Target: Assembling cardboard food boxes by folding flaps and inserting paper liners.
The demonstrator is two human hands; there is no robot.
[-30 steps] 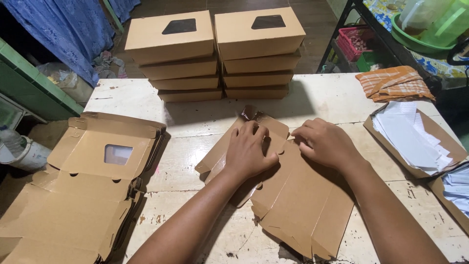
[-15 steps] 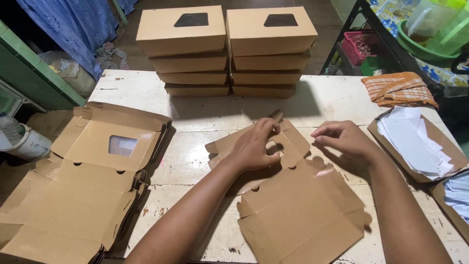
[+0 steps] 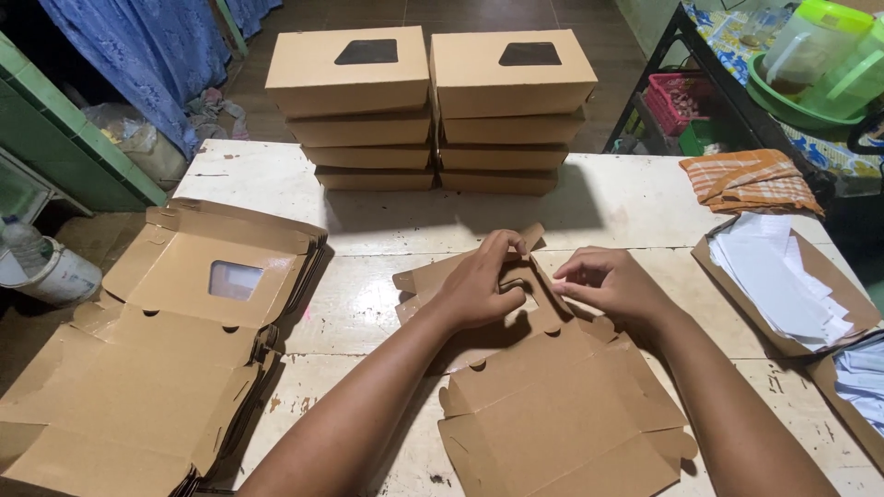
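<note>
Two hands, left hand (image 3: 479, 287) and right hand (image 3: 603, 283), pinch a flap of the unfolded cardboard box (image 3: 552, 396) between them; creasing squarely along the score line looks best.

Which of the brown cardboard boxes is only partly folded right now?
The flat box blank under both hands, with its far flaps lifted. The two stacks behind are finished boxes with windows; the pile on the left lies fully flat.

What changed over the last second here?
Both hands, left hand and right hand, moved from pressing the flat box blank to pinching up its far flap. The stacked boxes and the pile of blanks stayed put.
</note>
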